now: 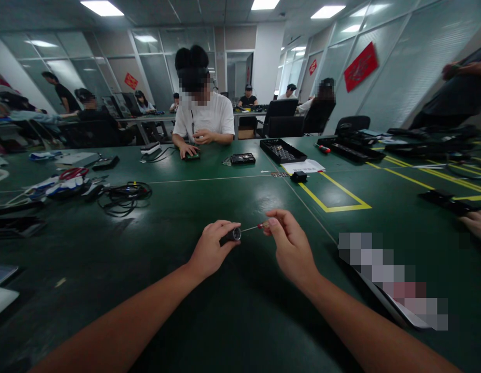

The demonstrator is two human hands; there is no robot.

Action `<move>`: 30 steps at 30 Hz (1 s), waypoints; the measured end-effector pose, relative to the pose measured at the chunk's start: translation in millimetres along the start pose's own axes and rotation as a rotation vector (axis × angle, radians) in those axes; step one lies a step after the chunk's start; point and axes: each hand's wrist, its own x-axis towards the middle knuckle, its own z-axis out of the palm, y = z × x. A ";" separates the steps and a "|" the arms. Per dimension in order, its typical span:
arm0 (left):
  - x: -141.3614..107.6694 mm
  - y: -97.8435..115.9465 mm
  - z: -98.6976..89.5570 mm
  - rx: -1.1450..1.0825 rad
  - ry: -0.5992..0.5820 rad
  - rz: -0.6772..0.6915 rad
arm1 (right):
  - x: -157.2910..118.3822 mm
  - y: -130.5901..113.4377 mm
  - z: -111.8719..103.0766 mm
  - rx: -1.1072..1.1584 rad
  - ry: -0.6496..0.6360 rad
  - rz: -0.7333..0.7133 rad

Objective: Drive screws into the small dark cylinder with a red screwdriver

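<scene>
Flashlight-like cylinder (233, 234) in left hand (212, 246), screwdriver in right (293, 243).

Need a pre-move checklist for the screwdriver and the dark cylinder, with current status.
1. Left hand holding the dark cylinder: ok
2. Right hand holding the screwdriver by its handle: ok
3. Shaft pointing toward the cylinder's round, shiny end: ok
4. Tip seated in anything: cannot tell, too small to see
5. Coiled black cables away from both hands: ok
6. Cylinder braced on the green table: cannot tell
</scene>
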 end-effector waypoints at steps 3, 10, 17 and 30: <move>0.3 0.6 0.7 -0.003 0.007 0.027 | 0.5 0.2 0.3 -0.005 -0.004 0.012; 0.7 -0.1 2.5 -0.010 0.025 0.044 | 1.8 -0.9 -1.6 -0.067 0.027 0.014; 0.0 -3.0 1.9 -0.022 0.037 0.023 | 1.0 -1.6 -1.6 -0.101 -0.023 0.013; 0.5 -2.4 0.4 -0.022 0.023 0.002 | -0.2 0.7 -0.9 -0.141 -0.036 -0.007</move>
